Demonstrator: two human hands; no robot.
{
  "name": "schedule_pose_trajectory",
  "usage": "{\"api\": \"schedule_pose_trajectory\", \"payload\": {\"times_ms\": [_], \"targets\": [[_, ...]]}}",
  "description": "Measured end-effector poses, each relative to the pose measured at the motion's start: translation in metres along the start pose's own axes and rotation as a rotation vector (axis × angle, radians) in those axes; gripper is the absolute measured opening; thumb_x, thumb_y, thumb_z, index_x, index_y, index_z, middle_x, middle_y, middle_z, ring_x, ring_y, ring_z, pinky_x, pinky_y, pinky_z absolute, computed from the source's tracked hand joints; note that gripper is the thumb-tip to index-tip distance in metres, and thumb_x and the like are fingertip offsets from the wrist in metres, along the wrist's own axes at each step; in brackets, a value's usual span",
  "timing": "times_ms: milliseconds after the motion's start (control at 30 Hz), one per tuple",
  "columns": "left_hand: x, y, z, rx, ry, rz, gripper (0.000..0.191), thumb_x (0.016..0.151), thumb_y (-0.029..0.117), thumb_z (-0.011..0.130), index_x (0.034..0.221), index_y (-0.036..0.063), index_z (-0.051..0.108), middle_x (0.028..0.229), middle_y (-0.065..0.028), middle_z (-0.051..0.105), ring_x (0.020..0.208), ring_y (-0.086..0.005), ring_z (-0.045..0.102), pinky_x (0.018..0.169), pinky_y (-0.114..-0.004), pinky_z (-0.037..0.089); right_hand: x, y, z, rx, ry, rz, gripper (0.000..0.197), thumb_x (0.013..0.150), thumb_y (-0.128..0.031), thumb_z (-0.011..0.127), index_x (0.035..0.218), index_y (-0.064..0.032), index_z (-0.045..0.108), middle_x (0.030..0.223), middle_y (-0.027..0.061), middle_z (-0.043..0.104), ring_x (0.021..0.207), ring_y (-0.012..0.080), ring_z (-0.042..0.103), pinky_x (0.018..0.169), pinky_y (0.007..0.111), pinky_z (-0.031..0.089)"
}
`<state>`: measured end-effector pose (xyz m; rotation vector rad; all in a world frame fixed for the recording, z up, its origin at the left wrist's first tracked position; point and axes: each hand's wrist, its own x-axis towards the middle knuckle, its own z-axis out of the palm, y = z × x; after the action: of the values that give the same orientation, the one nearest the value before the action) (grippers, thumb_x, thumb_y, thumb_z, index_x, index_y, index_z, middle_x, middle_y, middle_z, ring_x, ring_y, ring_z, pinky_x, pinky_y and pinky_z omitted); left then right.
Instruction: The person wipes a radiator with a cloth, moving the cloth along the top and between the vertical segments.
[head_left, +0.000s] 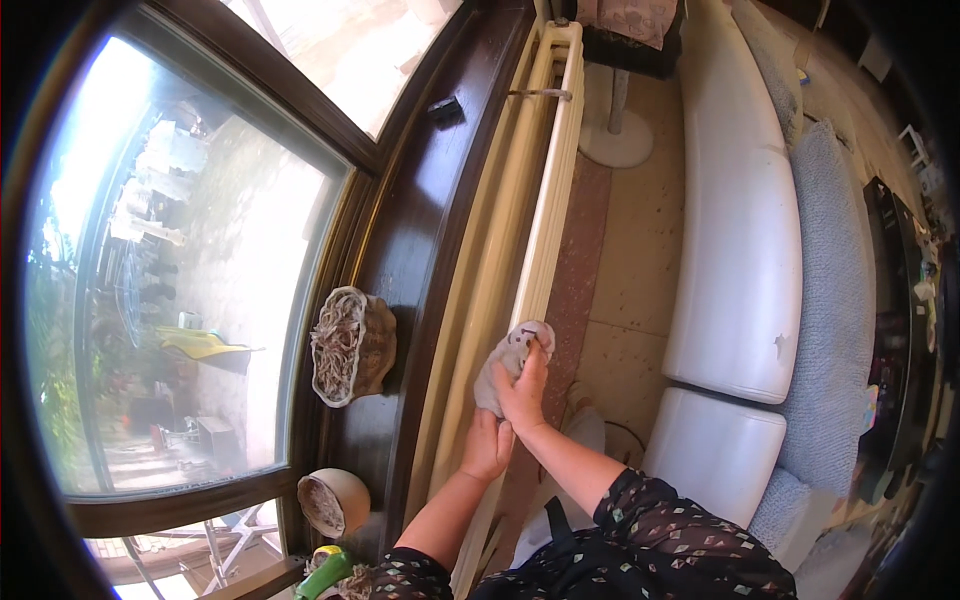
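Observation:
A light, crumpled cloth (491, 384) with a few dark marks lies over the top of a cream column radiator (551, 225). My right hand (523, 390) grips this cloth, fingers bent around its outer side. Just behind it my left hand (486, 446) rests against the radiator top, its fingertips reaching the cloth's near end. Whether the left fingers pinch the cloth is hard to see.
Along the window, a dark wooden sill (420, 195) carries a shell-shaped pot (375, 349), a round pot (349, 501), a green object (326, 576) and a small black item (446, 110). A white sofa (731, 225) stands to the right, across a strip of floor (634, 262).

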<state>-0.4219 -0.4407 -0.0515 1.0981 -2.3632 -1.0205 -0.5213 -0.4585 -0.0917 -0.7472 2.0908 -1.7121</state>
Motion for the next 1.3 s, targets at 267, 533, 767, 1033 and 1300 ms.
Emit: {"api": "schedule_pose_trajectory", "payload": {"times_ms": [267, 533, 767, 1033, 1300], "targets": [[-0.004, 0.002, -0.004, 0.114, -0.032, -0.093, 0.051, 0.082, 0.018, 0.041, 0.124, -0.0053, 0.024, 0.111, -0.0287, 0.040, 0.098, -0.0436, 0.042, 0.085, -0.043, 0.035, 0.041, -0.009, 0.012, -0.270, -0.018, 0.044, 0.068, 0.067, -0.026, 0.060, 0.120, 0.0046, 0.030, 0.109, 0.0233, 0.044, 0.097, 0.0402, 0.040, 0.083, 0.048, 0.031], [0.003, 0.011, -0.004, 0.116, -0.079, -0.228, 0.056, 0.077, 0.005, 0.046, 0.128, -0.0005, 0.023, 0.110, -0.0264, 0.042, 0.097, -0.0417, 0.044, 0.082, -0.042, 0.039, 0.166, 0.000, 0.027, -0.425, 0.000, 0.095, 0.066, 0.068, -0.030, 0.060, 0.120, 0.0006, 0.032, 0.108, 0.0216, 0.046, 0.092, 0.0377, 0.048, 0.080, 0.047, 0.036], [0.001, 0.008, -0.004, 0.093, -0.114, -0.289, 0.058, 0.077, 0.007, 0.048, 0.128, 0.0015, 0.024, 0.112, -0.0256, 0.043, 0.098, -0.0418, 0.045, 0.082, -0.042, 0.040, 0.252, -0.004, 0.034, -0.477, -0.047, 0.217, 0.067, 0.071, -0.033, 0.058, 0.121, -0.0010, 0.029, 0.110, 0.0189, 0.044, 0.102, 0.0333, 0.044, 0.081, 0.047, 0.037], [-0.001, 0.007, -0.007, 0.086, -0.177, -0.363, 0.060, 0.077, 0.010, 0.050, 0.129, 0.0019, 0.022, 0.113, -0.0265, 0.042, 0.098, -0.0424, 0.045, 0.080, -0.043, 0.041, 0.328, -0.004, 0.043, -0.532, -0.075, 0.330, 0.066, 0.072, -0.038, 0.054, 0.123, -0.0034, 0.029, 0.113, 0.0162, 0.043, 0.103, 0.0317, 0.044, 0.082, 0.046, 0.038], [0.002, 0.008, -0.005, 0.068, -0.160, -0.353, 0.057, 0.077, 0.008, 0.048, 0.128, -0.0001, 0.023, 0.114, -0.0276, 0.042, 0.098, -0.0429, 0.044, 0.081, -0.043, 0.040, 0.368, 0.005, 0.049, -0.508, -0.104, 0.397, 0.069, 0.072, -0.041, 0.052, 0.126, -0.0072, 0.026, 0.121, 0.0153, 0.037, 0.109, 0.0298, 0.041, 0.083, 0.048, 0.036]]}}
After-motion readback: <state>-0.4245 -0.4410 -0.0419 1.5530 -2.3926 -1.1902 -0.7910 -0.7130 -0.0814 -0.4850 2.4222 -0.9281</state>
